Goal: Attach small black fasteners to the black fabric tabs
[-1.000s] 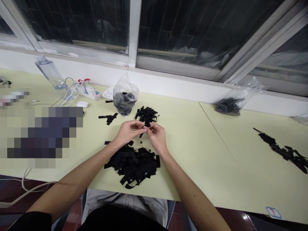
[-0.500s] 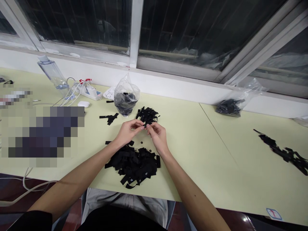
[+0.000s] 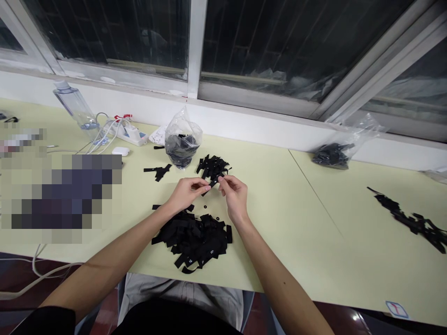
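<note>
Between both hands a small black fabric strip [image 3: 212, 184] is held out at a slant. My left hand [image 3: 190, 193] pinches its lower left end, and my right hand [image 3: 235, 197] pinches the upper right end. Just behind the fingertips lies a small pile of black strips [image 3: 213, 165]. Nearer to me, under my wrists, spreads a larger pile of black fabric strips [image 3: 195, 237], some with small white marks. Two tiny black rings, one of them a ring [image 3: 205, 206] by my fingers, lie on the table between the piles.
A clear plastic bag [image 3: 183, 144] of black pieces stands behind the left hand, near loose strips [image 3: 159, 172]. Farther left are a water bottle [image 3: 78, 109], a power strip [image 3: 131, 134] with cables and a white case [image 3: 120, 151]. Another bag [image 3: 331, 154] and strips [image 3: 408, 218] lie right.
My right hand has moved a little to the right and slightly away from the left. More of the black strip now shows between the fingertips.
</note>
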Tool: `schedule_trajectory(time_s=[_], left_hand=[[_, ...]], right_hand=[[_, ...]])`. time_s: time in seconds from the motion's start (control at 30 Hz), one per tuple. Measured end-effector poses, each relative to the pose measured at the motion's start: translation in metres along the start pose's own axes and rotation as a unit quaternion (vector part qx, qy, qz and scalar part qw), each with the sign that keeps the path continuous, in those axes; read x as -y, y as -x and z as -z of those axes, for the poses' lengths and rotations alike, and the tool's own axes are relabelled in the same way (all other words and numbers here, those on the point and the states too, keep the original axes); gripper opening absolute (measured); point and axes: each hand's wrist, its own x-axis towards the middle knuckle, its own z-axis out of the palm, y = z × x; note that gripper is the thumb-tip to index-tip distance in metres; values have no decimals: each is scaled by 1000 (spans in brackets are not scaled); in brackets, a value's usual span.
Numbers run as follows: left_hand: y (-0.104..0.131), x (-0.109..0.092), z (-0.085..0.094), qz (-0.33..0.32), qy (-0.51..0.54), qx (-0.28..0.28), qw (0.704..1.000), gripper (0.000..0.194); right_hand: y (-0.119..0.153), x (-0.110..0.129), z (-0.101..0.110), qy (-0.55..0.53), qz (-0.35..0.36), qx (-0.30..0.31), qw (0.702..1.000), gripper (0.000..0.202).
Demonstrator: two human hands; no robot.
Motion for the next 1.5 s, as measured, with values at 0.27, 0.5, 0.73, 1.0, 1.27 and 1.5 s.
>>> schedule_trajectory(time_s=[0.27,0.5,0.73,1.0,1.27,1.5], left_hand=[[0,3,1,-2,-20,-12,1000,26],[-1,1,6,-11,-78,-57,995,24],[-3,4,15,-2,-150,-105,983,26],[-6,4,36,-45,-266,-15,963,24],[-4,-1,48,-88,-230,139,959,22],[-1,-7,47,-48,-131,207,968,25]], right_hand=[[-10,-4,2,-7,-35,-4,999,23],[-53,0,6,112,13,36,993,20],[-110,-10,-12,415,56,106,902,25],[-112,10,-8,457,116,123,873,26],[-30,25,23,190,2,459,868,18],[-5,21,30,144,-46,529,835,21]])
